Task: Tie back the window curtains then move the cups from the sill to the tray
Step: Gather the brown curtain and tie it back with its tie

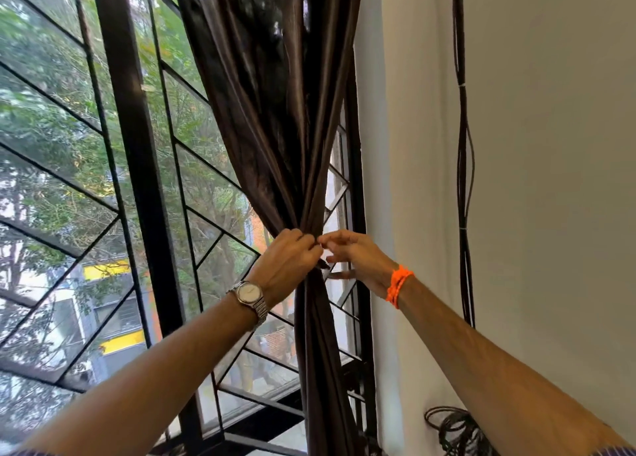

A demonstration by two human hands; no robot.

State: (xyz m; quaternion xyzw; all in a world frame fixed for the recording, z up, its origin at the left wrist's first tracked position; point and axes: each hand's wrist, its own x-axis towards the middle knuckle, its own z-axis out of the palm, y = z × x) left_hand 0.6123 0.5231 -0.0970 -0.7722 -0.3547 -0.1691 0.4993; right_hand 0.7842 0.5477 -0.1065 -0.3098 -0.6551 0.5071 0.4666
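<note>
At the right edge of the window, a dark brown satin curtain hangs gathered into a narrow waist, fanning wide above and falling straight below. No writing can be read anywhere; the dial of the silver wristwatch on the left wrist is too small to make out a brand.

Both hands meet at the gathered waist. The left hand is clenched around the bunched fabric from the window side, knuckles toward the camera, so the curtain passes through its grip and comes out beneath it. The right hand, wearing an orange braided wristband, sits just beside it on the wall side, fingertips pinched together against the left hand's fingers. Whether it nips a tie or a fold of cloth cannot be told; a thin dark strip shows just under the two hands.

Behind the curtain stands a black window grille with diagonal bars, trees beyond. Dark cables run down the pale wall to a coil near the floor.
</note>
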